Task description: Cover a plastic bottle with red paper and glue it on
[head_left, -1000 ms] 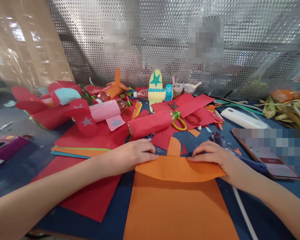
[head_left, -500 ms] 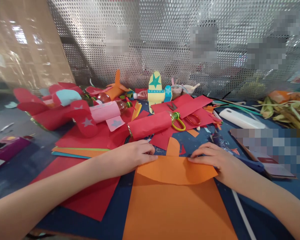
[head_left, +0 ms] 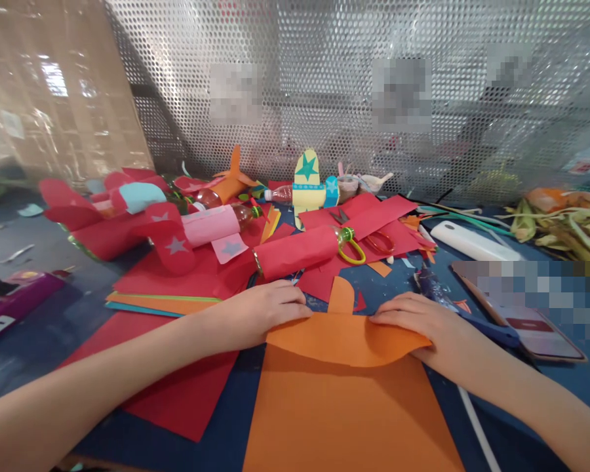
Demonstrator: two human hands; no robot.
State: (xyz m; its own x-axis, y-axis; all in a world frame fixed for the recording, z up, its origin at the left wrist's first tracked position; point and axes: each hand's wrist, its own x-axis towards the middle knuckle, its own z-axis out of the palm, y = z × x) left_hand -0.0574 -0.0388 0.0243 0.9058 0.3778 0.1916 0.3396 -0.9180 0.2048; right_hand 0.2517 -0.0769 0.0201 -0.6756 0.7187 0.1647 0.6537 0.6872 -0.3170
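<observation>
A curved orange paper cutout (head_left: 344,341) lies over a larger orange sheet (head_left: 354,419), its near edge raised a little. My left hand (head_left: 278,307) grips the far left part of the cutout, fingers bent over its edge. On the right side my right hand (head_left: 415,319) pinches it, the thumb hidden beneath the paper. Between the hands, a rounded orange tab (head_left: 342,296) sticks out past the cutout's far edge. Just beyond lies a bottle wrapped in red paper (head_left: 297,252), and beside it scissors (head_left: 353,252) with yellow and red handles rest on red paper.
Stacked coloured paper (head_left: 167,305) lies left, below several paper-and-bottle planes. A yellow bottle plane (head_left: 307,190) stands at the back before a perforated metal screen. At right are a blue-handled tool (head_left: 489,328), a phone (head_left: 535,321), a white stick (head_left: 476,426) and dried husks (head_left: 565,223).
The view has shifted slightly, so the scene sits a little lower. Both hands keep their hold, and the cutout's right near edge is lifted slightly more.
</observation>
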